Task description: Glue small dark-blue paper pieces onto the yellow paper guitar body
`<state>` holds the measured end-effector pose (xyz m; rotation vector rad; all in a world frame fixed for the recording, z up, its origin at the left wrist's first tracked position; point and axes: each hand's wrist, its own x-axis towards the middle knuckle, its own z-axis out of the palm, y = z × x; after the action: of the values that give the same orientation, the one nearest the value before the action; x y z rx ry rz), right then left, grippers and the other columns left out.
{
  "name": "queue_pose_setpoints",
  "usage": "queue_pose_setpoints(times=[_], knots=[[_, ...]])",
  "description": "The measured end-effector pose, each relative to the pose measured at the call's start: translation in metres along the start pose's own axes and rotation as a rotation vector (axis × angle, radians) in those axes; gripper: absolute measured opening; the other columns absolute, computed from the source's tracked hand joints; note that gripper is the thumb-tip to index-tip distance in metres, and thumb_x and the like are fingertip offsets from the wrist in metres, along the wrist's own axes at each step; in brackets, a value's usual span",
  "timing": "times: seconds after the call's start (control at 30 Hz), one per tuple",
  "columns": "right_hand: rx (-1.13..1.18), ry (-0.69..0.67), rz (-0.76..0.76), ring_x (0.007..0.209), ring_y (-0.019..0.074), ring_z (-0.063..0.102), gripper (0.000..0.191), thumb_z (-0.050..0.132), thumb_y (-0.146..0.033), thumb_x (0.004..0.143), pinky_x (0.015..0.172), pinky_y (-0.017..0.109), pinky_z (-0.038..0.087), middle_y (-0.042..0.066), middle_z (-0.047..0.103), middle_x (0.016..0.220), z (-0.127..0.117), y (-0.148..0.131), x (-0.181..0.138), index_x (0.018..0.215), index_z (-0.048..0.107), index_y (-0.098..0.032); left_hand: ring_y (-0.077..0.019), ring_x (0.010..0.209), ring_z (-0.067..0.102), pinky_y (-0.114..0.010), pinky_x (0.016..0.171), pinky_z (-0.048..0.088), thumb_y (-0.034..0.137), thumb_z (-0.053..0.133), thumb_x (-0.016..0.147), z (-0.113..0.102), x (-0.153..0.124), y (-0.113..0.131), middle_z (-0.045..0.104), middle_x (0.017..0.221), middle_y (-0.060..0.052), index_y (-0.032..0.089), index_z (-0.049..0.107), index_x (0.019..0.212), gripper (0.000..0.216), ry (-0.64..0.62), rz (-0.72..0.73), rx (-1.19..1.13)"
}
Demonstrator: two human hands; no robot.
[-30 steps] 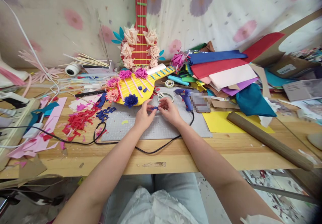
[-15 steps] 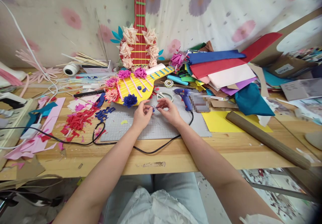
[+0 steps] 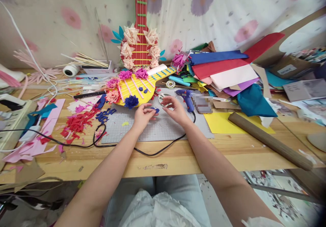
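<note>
Small dark-blue paper piece (image 3: 156, 110) pinched in the left hand (image 3: 143, 116) over a grey gridded cutting mat

The small dark-blue paper piece sits at the fingertips of the left hand, raised a little above the middle of the grey gridded cutting mat (image 3: 127, 133). The left hand grips it between thumb and fingers. The right hand (image 3: 176, 111) hangs just to the right, fingers curved, thumb and forefinger apart with a narrow gap between them.

Directly beyond the hands, a yellow ukulele-shaped craft piece (image 3: 134, 92) lies with its neck angled far and right; a dark-blue paper flower (image 3: 131, 101) is on its near edge. A pair of pale-handled scissors (image 3: 160, 99) is partly hidden behind the right hand. Further right, a blue hot-glue gun (image 3: 187, 99) rests on its side, and a thin black cable (image 3: 152, 155) loops across the near part of the wooden desk (image 3: 178, 162).

Left of the mat are a heap of shredded red paper (image 3: 78, 122) and a smaller bunch of dark-blue paper strips (image 3: 105, 115). On the right, a flat yellow sheet (image 3: 214, 125) lies partly under a long brown cylindrical roll (image 3: 270, 142). At the far side stands a red guitar-shaped craft piece (image 3: 141, 50) trimmed with pale peach paper flowers.
</note>
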<state>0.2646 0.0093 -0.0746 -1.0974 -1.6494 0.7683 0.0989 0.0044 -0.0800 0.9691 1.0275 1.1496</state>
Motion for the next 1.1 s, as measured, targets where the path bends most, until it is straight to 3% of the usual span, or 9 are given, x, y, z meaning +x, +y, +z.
queue_pose_setpoints(times=[0.2,0.33,0.43,0.5,0.6,0.73,0.97,1.1], knots=[[-0.203,-0.141,0.338,0.063,0.0135,0.056,0.028,0.066,-0.042,0.067,0.060,0.027,0.044,0.001,0.062,0.070,-0.074,-0.003,-0.009,0.081,0.057,-0.019,-0.0179,0.067,0.068,-0.021,0.046,0.049,0.023,0.074,0.059,-0.004,0.003,-0.005,0.066,0.071,-0.001,0.017,0.050,0.096,0.044,0.067,0.066,0.113],[-0.351,0.012,0.428,0.056,0.0129,0.051,0.034,0.066,-0.050,0.065,0.054,0.027,0.040,0.002,0.059,0.064,-0.105,0.004,-0.014,0.074,0.056,-0.018,-0.0141,0.061,0.064,-0.021,0.046,0.048,0.024,0.074,0.059,-0.005,0.004,-0.007,0.066,0.071,0.000,0.018,0.051,0.096,0.044,0.118,0.128,0.241],[-0.495,0.228,0.340,0.061,0.0158,0.052,0.042,0.067,-0.054,0.063,0.057,0.030,0.041,0.004,0.059,0.071,-0.105,0.014,-0.009,0.082,0.056,-0.018,-0.0120,0.055,0.060,-0.021,0.047,0.047,0.024,0.074,0.059,-0.004,0.005,-0.009,0.065,0.069,0.002,0.019,0.051,0.096,0.043,0.137,0.165,0.326],[-0.543,0.298,0.286,0.071,0.0192,0.056,0.049,0.069,-0.054,0.061,0.064,0.033,0.044,0.007,0.062,0.083,-0.096,0.022,-0.002,0.091,0.056,-0.017,-0.0117,0.054,0.060,-0.023,0.051,0.048,0.021,0.074,0.059,-0.003,0.007,-0.010,0.065,0.067,0.003,0.020,0.051,0.095,0.042,0.143,0.193,0.386],[-0.585,0.266,0.295,0.085,0.0242,0.059,0.052,0.067,-0.054,0.064,0.074,0.036,0.045,0.012,0.063,0.095,-0.080,0.031,0.007,0.097,0.057,-0.015,-0.0124,0.059,0.062,-0.023,0.056,0.049,0.016,0.073,0.059,-0.003,0.008,-0.012,0.066,0.069,0.002,0.020,0.053,0.095,0.041,0.153,0.213,0.454],[-0.657,0.297,0.450,0.093,0.0289,0.060,0.048,0.062,-0.052,0.070,0.079,0.038,0.044,0.017,0.065,0.098,-0.066,0.038,0.014,0.096,0.062,-0.011,-0.0138,0.064,0.063,-0.023,0.052,0.049,0.013,0.068,0.065,-0.003,0.008,-0.013,0.068,0.077,-0.002,0.019,0.054,0.101,0.039,0.142,0.179,0.427],[-0.644,0.334,0.571,0.093,0.0303,0.062,0.047,0.058,-0.053,0.073,0.079,0.038,0.044,0.018,0.067,0.093,-0.064,0.037,0.013,0.092,0.066,-0.010,-0.0138,0.064,0.064,-0.024,0.053,0.052,0.019,0.064,0.070,-0.005,0.008,-0.015,0.069,0.080,-0.003,0.018,0.056,0.104,0.035,0.141,0.192,0.387],[-0.428,0.470,0.496,0.082,0.0254,0.062,0.048,0.058,-0.054,0.071,0.071,0.035,0.047,0.013,0.067,0.084,-0.066,0.027,0.008,0.090,0.065,-0.011,-0.0147,0.065,0.064,-0.023,0.049,0.052,0.021,0.067,0.067,-0.004,0.006,-0.011,0.068,0.075,-0.002,0.018,0.054,0.100,0.035,0.177,0.205,0.361]])
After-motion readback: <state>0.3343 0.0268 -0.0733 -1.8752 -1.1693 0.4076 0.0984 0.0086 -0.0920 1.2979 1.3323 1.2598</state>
